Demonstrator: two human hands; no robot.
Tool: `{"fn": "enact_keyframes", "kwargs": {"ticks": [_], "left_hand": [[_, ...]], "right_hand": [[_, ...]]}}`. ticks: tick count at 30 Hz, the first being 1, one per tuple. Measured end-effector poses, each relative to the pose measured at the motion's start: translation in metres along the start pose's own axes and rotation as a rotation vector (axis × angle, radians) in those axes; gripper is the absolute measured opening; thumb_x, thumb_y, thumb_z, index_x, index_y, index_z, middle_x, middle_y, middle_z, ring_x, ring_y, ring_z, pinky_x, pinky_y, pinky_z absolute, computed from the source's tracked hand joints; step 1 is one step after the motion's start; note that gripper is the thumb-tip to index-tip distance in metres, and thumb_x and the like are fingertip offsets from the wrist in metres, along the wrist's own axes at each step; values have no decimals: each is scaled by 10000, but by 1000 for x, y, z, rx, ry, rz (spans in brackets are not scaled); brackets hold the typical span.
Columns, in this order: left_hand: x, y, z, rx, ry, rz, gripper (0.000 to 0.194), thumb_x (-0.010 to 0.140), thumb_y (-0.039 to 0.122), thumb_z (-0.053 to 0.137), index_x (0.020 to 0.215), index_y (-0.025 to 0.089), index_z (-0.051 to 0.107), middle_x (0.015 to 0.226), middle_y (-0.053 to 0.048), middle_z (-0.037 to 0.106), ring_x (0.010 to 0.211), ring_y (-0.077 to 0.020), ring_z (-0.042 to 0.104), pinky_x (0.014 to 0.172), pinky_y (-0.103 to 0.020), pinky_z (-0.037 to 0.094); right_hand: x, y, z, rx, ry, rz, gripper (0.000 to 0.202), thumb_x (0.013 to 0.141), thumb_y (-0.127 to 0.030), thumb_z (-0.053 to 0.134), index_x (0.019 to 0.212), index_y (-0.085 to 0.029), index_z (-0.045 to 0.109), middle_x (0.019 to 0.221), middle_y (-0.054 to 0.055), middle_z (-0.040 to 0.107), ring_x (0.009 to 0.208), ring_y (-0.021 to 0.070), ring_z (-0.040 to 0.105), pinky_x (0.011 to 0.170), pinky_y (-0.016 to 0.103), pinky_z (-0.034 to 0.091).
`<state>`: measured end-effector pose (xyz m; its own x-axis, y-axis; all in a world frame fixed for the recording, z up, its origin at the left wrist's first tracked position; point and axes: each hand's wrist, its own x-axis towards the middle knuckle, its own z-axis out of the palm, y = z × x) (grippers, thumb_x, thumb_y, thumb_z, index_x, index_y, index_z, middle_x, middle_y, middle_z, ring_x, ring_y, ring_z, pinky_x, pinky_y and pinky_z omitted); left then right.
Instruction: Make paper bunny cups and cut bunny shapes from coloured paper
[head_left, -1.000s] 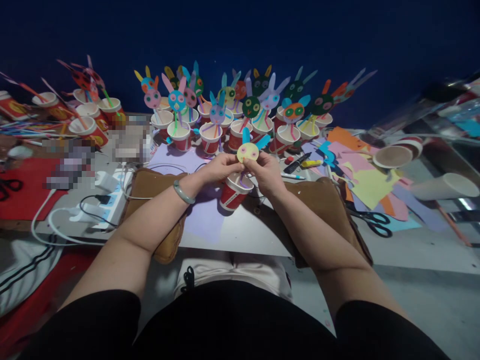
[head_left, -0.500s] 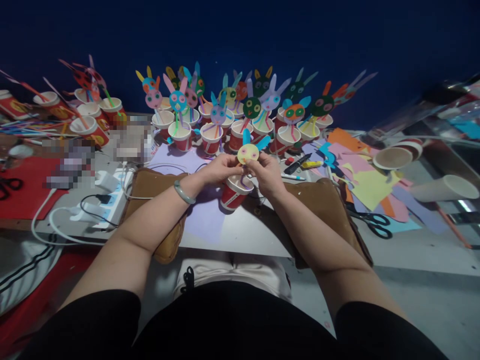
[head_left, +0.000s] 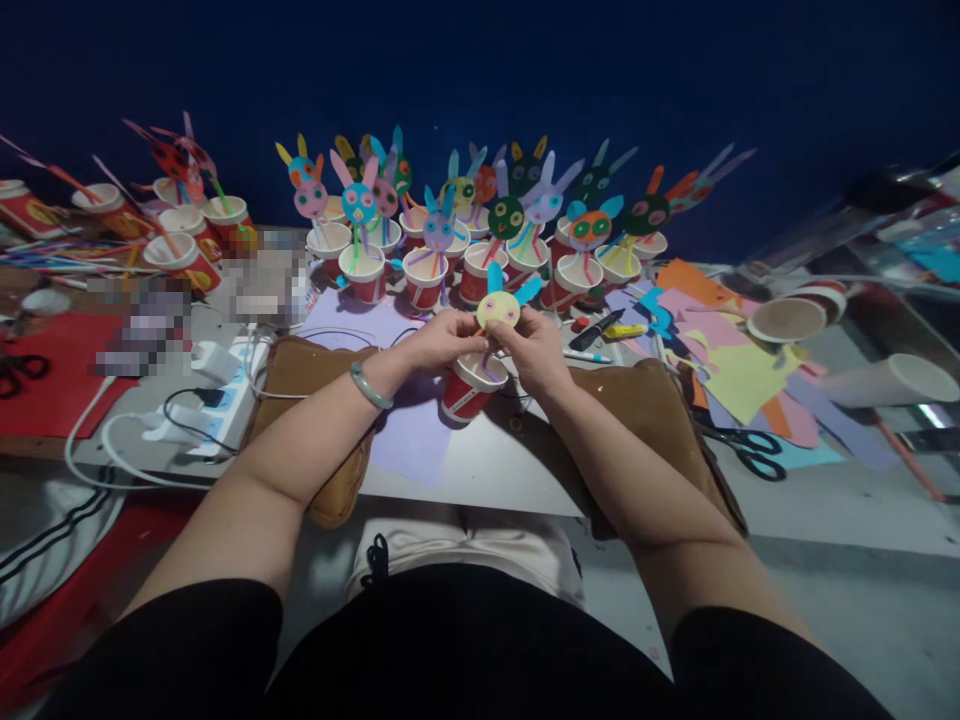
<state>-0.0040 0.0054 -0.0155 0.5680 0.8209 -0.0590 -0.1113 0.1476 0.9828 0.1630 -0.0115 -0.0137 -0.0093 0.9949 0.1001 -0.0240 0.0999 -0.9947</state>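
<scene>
Specimen: yellow paper face (head_left: 501, 304) with two blue ears (head_left: 517, 290), upright above the near rim of a red paper cup (head_left: 465, 398), which stands tilted slightly on the worktop (head_left: 495, 488). Left hand (head_left: 445, 338): fingers closed at the face's lower-left edge; exact contact partly hidden. Right hand (head_left: 538, 358): thumb and fingers gripping the lower-right edge, thumb on the front.

Surroundings, clock centred on the held cup: decorated cups (head_left: 424, 268) at 11 to 1; paper scraps (head_left: 742, 380) at 3; black-handled scissors (head_left: 761, 455) between 3 and 4; power strip (head_left: 238, 410) at 9. A purple strip (head_left: 492, 368) hangs at the cup mouth.

Handling (judged): very light; face flat, easily creased; ears floppy and likely to tear at their joins. Cup wall thin, would dent if squeezed. Best hold: flat pinch at the face's 4 and 8 o'clock edges, off the ears; cup by its rim.

Versus one second earlier: two-handed hold matches; whole view shifts slightly toward 4 o'clock; cup unmoved relative to its surroundings, as far as seen.
</scene>
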Motion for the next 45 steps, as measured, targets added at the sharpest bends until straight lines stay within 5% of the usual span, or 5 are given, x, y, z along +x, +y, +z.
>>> {"fn": "enact_keyframes", "kwargs": {"ticks": [38,45], "left_hand": [[0,-3,-4,74,5,41,265,727,279,874,833,83,731,748,-27,702,650,-125,617,658,-248,460],[1,-5,-2,39,22,37,309,715,313,903,839,86,733,757,-25,709,656,-102,607,658,-224,457]], "right_hand": [[0,6,-3,-4,-44,-56,449,637,-556,896,829,-207,687,777,-2,717,694,150,625,684,310,551],[1,6,-1,55,-28,-51,506,564,-579,940,806,-207,696,775,-3,722,704,149,626,711,315,559]]}}
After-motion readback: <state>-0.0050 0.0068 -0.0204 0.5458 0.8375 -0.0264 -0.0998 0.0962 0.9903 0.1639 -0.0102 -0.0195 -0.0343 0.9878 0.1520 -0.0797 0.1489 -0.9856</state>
